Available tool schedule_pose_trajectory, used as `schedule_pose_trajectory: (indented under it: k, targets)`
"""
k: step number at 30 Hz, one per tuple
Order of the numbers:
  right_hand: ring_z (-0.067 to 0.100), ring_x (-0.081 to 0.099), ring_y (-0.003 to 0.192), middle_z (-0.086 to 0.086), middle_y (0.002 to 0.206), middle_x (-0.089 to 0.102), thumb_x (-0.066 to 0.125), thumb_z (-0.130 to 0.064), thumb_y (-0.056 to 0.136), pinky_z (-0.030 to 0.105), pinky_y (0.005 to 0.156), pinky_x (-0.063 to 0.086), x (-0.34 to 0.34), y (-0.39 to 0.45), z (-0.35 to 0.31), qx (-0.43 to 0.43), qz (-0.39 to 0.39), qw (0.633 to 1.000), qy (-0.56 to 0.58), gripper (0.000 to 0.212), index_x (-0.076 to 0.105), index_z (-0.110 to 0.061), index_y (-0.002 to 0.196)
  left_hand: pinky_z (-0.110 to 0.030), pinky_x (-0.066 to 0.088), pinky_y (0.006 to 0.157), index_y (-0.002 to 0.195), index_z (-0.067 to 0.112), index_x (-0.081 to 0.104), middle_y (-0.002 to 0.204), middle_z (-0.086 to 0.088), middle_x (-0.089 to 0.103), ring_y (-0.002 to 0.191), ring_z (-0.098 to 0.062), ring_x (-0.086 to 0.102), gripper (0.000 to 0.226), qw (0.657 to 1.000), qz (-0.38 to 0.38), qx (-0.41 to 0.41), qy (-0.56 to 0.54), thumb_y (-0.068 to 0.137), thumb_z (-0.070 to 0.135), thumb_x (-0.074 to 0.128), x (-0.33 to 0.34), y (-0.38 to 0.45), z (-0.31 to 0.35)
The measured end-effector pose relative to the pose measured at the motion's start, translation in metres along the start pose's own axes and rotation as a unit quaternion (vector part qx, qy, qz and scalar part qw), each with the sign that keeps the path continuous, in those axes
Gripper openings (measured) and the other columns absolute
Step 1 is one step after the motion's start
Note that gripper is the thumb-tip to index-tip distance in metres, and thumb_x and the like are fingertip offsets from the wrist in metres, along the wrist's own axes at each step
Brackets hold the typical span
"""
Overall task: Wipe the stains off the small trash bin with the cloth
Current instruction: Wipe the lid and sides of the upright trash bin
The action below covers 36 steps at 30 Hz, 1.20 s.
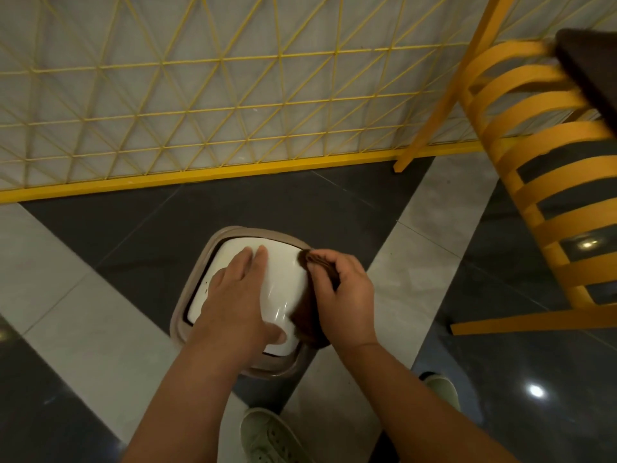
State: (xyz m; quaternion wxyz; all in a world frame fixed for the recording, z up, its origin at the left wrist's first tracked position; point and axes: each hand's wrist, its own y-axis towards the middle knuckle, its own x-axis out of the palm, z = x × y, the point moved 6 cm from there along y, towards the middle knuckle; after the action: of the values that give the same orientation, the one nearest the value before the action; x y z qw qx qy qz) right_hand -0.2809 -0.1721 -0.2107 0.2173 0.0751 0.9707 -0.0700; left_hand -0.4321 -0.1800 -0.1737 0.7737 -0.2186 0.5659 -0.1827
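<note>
The small trash bin (pixel 233 232) stands on the floor below me, with a taupe rim and a glossy white swing lid (pixel 283 279). A few dark specks show on the lid's left edge. My left hand (pixel 233 295) lies flat on the lid, fingers together and thumb spread toward the near edge. A dark brown cloth (pixel 305 315) is pressed against the lid's right edge, and my right hand (pixel 347 295) is closed on it. The bin's body below the rim is hidden.
A yellow wire-mesh panel (pixel 200 95) with a yellow base bar stands just beyond the bin. A yellow slatted chair (pixel 551 182) and a dark table edge (pixel 594 71) are at the right. My light shoes (pixel 267 439) stand on the grey and dark tiled floor.
</note>
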Motion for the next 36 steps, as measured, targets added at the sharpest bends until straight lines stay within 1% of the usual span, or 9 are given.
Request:
schedule_pose_trajectory:
  k: [4,8,10,14,18,25,30,34,36]
  targets:
    - [-0.008,0.054,0.092,-0.026,0.097,0.054,0.058,-0.028,0.092,0.018,0.089,0.050,0.003,-0.038,0.018,0.053,-0.034,0.998,-0.005,0.024,0.052,-0.050,0.088,-0.037,0.020,0.117,0.151,0.028,-0.016,0.161,0.007,-0.011,0.148,-0.022,0.003,0.121,1.000,-0.007,-0.008,0.003,0.075,0.040,0.077,0.000,0.000,-0.002]
    - [-0.003,0.057,0.097,-0.017,0.102,0.060,0.057,-0.024,0.090,0.015,0.087,0.049,0.008,-0.057,-0.002,-0.116,-0.047,0.992,-0.016,0.018,0.063,-0.038,0.099,-0.037,0.019,0.117,0.151,0.029,-0.015,0.161,0.007,-0.012,0.148,-0.023,0.001,0.120,1.000,-0.003,-0.010,-0.007,0.075,0.039,0.077,0.003,-0.001,-0.005]
    - [-0.003,0.053,0.099,-0.016,0.108,0.055,0.055,-0.026,0.091,0.015,0.088,0.048,0.008,-0.036,-0.016,-0.144,-0.071,0.985,-0.058,0.018,0.064,-0.037,0.102,-0.036,0.018,0.117,0.151,0.029,-0.015,0.161,0.007,-0.014,0.148,-0.023,0.000,0.118,1.000,0.002,-0.004,-0.011,0.077,0.038,0.076,0.003,-0.002,-0.004]
    - [-0.005,0.047,0.102,-0.018,0.127,0.042,0.058,-0.034,0.091,0.015,0.089,0.038,-0.003,0.022,-0.033,-0.069,-0.116,0.985,-0.108,0.013,0.066,-0.036,0.101,-0.035,0.017,0.117,0.150,0.030,-0.017,0.160,0.009,-0.017,0.148,-0.021,-0.001,0.117,1.000,-0.003,0.006,-0.012,0.078,0.037,0.075,0.002,-0.003,0.000]
    - [-0.002,0.055,0.091,-0.021,0.101,0.058,0.056,-0.035,0.092,0.020,0.082,0.047,-0.007,0.035,-0.031,-0.016,-0.199,0.976,-0.082,0.008,0.061,-0.040,0.096,-0.035,0.014,0.118,0.150,0.031,-0.017,0.159,0.011,-0.019,0.148,-0.018,-0.003,0.120,0.999,-0.013,0.023,-0.024,0.076,0.031,0.077,0.003,0.002,-0.007]
    - [-0.002,0.056,0.090,-0.021,0.097,0.058,0.056,-0.034,0.093,0.014,0.077,0.043,-0.012,0.015,-0.011,0.009,-0.180,0.981,-0.068,0.014,0.057,-0.046,0.085,-0.040,0.003,0.121,0.148,0.034,-0.023,0.158,0.005,-0.027,0.148,-0.023,-0.015,0.129,0.999,0.032,-0.005,0.031,0.071,0.036,0.080,-0.005,-0.003,-0.011]
    - [-0.004,0.054,0.088,-0.022,0.095,0.058,0.056,-0.033,0.093,0.010,0.071,0.039,-0.012,0.018,-0.018,-0.003,-0.199,0.977,-0.076,0.013,0.057,-0.044,0.085,-0.046,0.035,0.106,0.150,0.031,-0.013,0.154,-0.005,0.011,0.140,-0.031,0.023,0.136,0.980,0.101,-0.171,-0.004,0.056,0.056,0.083,-0.025,-0.038,-0.043]
    - [-0.003,0.054,0.093,-0.023,0.100,0.058,0.058,-0.029,0.092,0.014,0.075,0.039,-0.012,0.031,-0.024,0.025,-0.220,0.975,-0.034,0.009,0.062,-0.037,0.094,-0.048,0.045,0.102,0.145,0.034,0.018,0.142,-0.002,0.043,0.125,-0.027,0.047,0.123,0.953,-0.011,-0.227,-0.202,0.046,0.074,0.077,0.004,-0.051,-0.074]
    - [0.000,0.054,0.093,-0.021,0.099,0.059,0.058,-0.029,0.092,0.017,0.074,0.040,-0.010,0.033,-0.025,0.039,-0.241,0.969,-0.032,0.008,0.062,-0.035,0.095,-0.037,0.050,0.092,0.139,0.033,0.031,0.125,0.008,0.053,0.110,-0.019,0.052,0.096,0.923,-0.051,-0.211,-0.319,0.061,0.068,0.074,0.014,-0.056,-0.069]
